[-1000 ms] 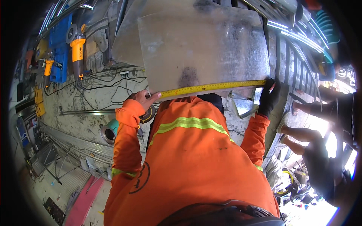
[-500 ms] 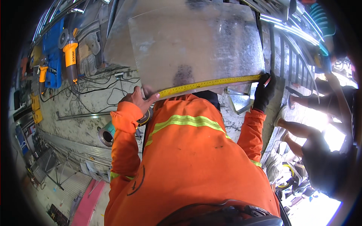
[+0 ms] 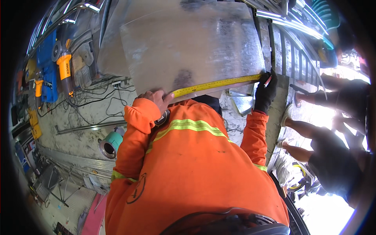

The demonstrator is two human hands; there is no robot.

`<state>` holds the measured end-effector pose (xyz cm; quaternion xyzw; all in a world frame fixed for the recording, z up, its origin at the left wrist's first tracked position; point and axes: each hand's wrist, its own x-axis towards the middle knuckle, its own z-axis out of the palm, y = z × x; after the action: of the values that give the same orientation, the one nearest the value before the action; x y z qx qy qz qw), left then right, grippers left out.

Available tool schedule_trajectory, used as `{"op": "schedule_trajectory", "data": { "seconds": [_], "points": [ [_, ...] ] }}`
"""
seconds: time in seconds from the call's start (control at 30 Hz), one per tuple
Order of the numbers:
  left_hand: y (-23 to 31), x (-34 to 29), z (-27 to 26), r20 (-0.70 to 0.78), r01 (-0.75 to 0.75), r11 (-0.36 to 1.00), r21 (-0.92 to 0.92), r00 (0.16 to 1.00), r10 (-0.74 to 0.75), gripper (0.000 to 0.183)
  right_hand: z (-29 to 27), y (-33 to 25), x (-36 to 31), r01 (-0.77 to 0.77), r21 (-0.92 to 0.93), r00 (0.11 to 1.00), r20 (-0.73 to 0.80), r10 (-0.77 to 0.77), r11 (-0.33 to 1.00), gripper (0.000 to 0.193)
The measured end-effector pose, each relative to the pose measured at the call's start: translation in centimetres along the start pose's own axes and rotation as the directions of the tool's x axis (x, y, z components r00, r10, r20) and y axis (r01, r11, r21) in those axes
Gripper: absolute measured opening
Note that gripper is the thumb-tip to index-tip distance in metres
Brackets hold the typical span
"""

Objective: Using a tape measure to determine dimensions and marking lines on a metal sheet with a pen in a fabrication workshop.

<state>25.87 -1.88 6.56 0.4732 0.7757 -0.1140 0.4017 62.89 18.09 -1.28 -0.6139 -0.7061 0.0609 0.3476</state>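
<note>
A large galvanised metal sheet [image 3: 196, 47] lies in front of me. A yellow tape measure [image 3: 217, 84] is stretched along its near edge. My left hand [image 3: 156, 98], bare, presses the tape's left part onto the sheet near its left corner. My right hand [image 3: 266, 92], in a black glove, pins the tape's other end at the sheet's right edge. A red pencil [image 3: 268, 81] sticks out between its fingers. Orange sleeves with reflective stripes cover both my arms.
On the concrete floor at left lie orange power tools [image 3: 64, 72], a blue case [image 3: 47, 64], black cables [image 3: 98, 105], a metal rod [image 3: 90, 127] and a teal roll [image 3: 111, 143]. Metal bars [image 3: 290, 43] run along the right. Another person [image 3: 333, 156] sits at right.
The view has drawn closer to the sheet and shifted a little. Both hands stay on the tape, which still spans the sheet's near edge.
</note>
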Motion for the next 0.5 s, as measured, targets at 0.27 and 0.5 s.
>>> {"op": "schedule_trajectory", "data": {
  "seconds": [0.27,0.5],
  "points": [
    [-1.2,2.0,2.1,0.138,-0.044,0.999,-0.023,0.989,0.047,0.060,-0.2,0.1,0.0,-0.077,0.027,0.997,0.027,0.077,0.997,0.034],
    [-0.9,1.6,1.0,0.165,-0.053,0.998,-0.041,0.984,0.059,0.059,-1.0,-0.2,0.4,-0.057,0.182,0.997,-0.035,0.065,0.982,0.030]
  ]
}}
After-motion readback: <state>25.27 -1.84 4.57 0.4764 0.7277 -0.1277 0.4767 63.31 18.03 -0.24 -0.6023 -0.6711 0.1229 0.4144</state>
